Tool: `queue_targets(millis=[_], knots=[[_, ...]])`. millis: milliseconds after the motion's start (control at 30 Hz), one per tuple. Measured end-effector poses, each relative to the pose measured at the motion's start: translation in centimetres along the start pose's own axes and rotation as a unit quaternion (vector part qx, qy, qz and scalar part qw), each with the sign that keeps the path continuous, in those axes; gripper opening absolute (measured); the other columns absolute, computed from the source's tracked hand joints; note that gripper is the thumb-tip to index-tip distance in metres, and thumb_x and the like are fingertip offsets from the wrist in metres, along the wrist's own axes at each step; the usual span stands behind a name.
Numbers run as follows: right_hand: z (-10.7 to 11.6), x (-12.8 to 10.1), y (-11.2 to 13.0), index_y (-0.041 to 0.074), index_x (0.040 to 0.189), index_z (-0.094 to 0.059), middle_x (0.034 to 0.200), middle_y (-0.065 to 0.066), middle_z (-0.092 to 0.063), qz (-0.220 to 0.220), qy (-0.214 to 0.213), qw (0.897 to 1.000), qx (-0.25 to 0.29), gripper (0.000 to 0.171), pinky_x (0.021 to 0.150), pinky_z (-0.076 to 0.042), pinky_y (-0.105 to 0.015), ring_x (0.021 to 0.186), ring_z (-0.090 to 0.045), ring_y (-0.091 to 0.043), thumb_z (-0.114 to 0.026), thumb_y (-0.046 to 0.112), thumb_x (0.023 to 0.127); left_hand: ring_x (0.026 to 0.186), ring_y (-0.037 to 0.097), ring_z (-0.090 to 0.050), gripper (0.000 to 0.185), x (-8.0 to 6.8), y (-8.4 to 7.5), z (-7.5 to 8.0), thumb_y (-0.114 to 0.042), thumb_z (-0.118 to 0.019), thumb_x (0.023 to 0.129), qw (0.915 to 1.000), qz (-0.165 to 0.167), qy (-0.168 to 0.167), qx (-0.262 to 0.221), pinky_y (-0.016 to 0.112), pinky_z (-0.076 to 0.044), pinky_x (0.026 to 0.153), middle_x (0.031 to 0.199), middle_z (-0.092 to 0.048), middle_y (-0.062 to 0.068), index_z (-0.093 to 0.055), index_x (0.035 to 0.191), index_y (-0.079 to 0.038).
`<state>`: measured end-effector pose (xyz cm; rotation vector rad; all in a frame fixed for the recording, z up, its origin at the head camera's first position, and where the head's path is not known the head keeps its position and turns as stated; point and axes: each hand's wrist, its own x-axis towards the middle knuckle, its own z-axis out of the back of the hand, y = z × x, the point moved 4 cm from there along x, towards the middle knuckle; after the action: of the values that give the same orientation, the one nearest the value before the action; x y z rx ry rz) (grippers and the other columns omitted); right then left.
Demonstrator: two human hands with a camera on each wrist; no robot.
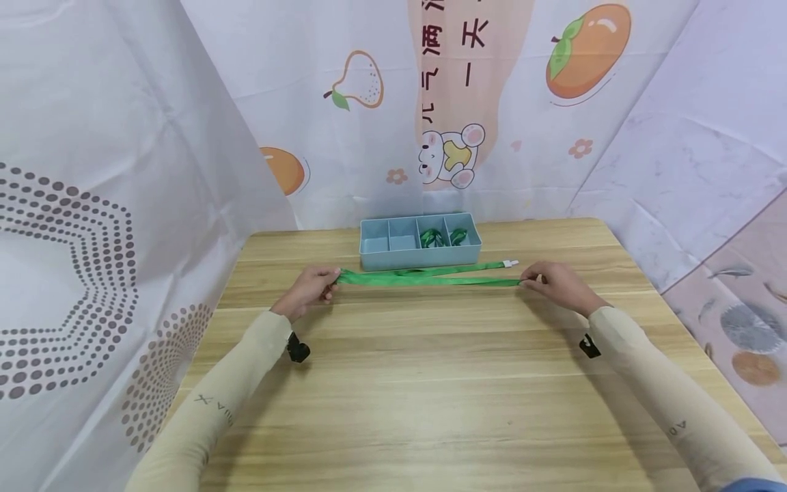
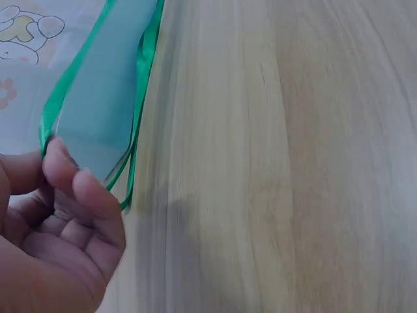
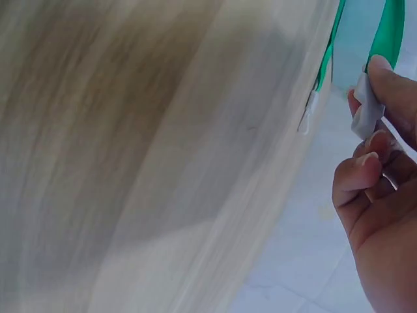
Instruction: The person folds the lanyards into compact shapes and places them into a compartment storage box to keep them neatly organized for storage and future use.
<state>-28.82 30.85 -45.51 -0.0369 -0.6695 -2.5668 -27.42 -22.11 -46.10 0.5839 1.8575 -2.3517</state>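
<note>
A green lanyard (image 1: 430, 279) stretches between both hands just in front of the blue-grey box (image 1: 421, 258). My left hand (image 1: 315, 287) pinches its left end between thumb and finger; the left wrist view shows the green ribbon (image 2: 62, 91) rising from these fingertips. At the other end my right hand (image 1: 556, 285) pinches a white clip (image 3: 369, 107) joined to the ribbon, seen in the right wrist view. Another ribbon end with a white clip (image 1: 509, 263) lies near the box's front right corner, apart from the right fingers.
The box has several compartments in a row at the wooden table's (image 1: 399, 410) back edge. Bundled green ribbon (image 1: 432, 238) fills its two right compartments; the two left ones hold nothing. Printed cloth (image 1: 381, 137) hangs behind and at the sides.
</note>
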Motion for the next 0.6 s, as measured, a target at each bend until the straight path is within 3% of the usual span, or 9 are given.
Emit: queue_targets(millis=[167, 333, 433, 500, 600], knots=[[0.0, 0.1, 0.9, 0.011, 0.098, -0.077, 0.091, 0.002, -0.073, 0.010, 0.015, 1.000, 0.011, 0.010, 0.060, -0.043, -0.030, 0.066, -0.051, -0.013, -0.072, 0.020, 0.099, 0.065, 0.010, -0.051, 0.045, 0.0, 0.2, -0.2, -0.033, -0.044, 0.113, 0.9979, -0.001, 0.017, 0.062, 0.024, -0.046, 0.061, 0.084, -0.060, 0.005, -0.063, 0.118, 0.008], [0.1, 0.2, 2.2, 0.009, 0.103, -0.078, 0.088, 0.003, -0.075, 0.017, 0.027, 0.999, 0.025, 0.010, 0.065, -0.043, -0.031, 0.071, -0.052, -0.015, -0.072, 0.016, 0.099, 0.060, 0.013, -0.047, 0.045, -0.1, 0.2, -0.9, -0.035, -0.050, 0.110, 0.9915, -0.036, 0.005, 0.125, 0.028, -0.041, 0.058, 0.075, -0.058, 0.005, -0.063, 0.093, 0.004], [0.4, 0.1, 3.3, 0.011, 0.104, -0.079, 0.087, 0.005, -0.074, 0.028, 0.017, 0.999, 0.021, 0.010, 0.068, -0.043, -0.033, 0.076, -0.050, -0.016, -0.072, 0.017, 0.099, 0.060, 0.017, -0.045, 0.044, 0.2, -0.5, -1.9, -0.042, -0.057, 0.107, 0.9794, -0.074, -0.018, 0.187, 0.032, -0.040, 0.059, 0.071, -0.052, 0.004, -0.056, 0.083, -0.004], [0.7, 0.0, 4.2, 0.014, 0.103, -0.080, 0.086, 0.006, -0.072, 0.039, 0.009, 0.999, 0.019, 0.011, 0.068, -0.042, -0.034, 0.077, -0.046, -0.016, -0.072, 0.020, 0.099, 0.065, 0.018, -0.049, 0.039, 0.6, -1.4, -3.1, -0.042, -0.062, 0.104, 0.9645, -0.116, -0.023, 0.236, 0.033, -0.043, 0.062, 0.074, -0.054, 0.001, -0.057, 0.083, -0.009], [1.2, 0.0, 5.7, 0.018, 0.100, -0.080, 0.084, 0.009, -0.068, 0.062, -0.005, 0.998, 0.018, 0.009, 0.063, -0.040, -0.032, 0.074, -0.041, -0.015, -0.073, 0.023, 0.099, 0.076, 0.017, -0.056, 0.024, 0.9, -3.2, -6.0, -0.032, -0.069, 0.101, 0.9412, -0.193, 0.012, 0.277, 0.034, -0.049, 0.067, 0.088, -0.063, 0.002, -0.066, 0.094, -0.009]])
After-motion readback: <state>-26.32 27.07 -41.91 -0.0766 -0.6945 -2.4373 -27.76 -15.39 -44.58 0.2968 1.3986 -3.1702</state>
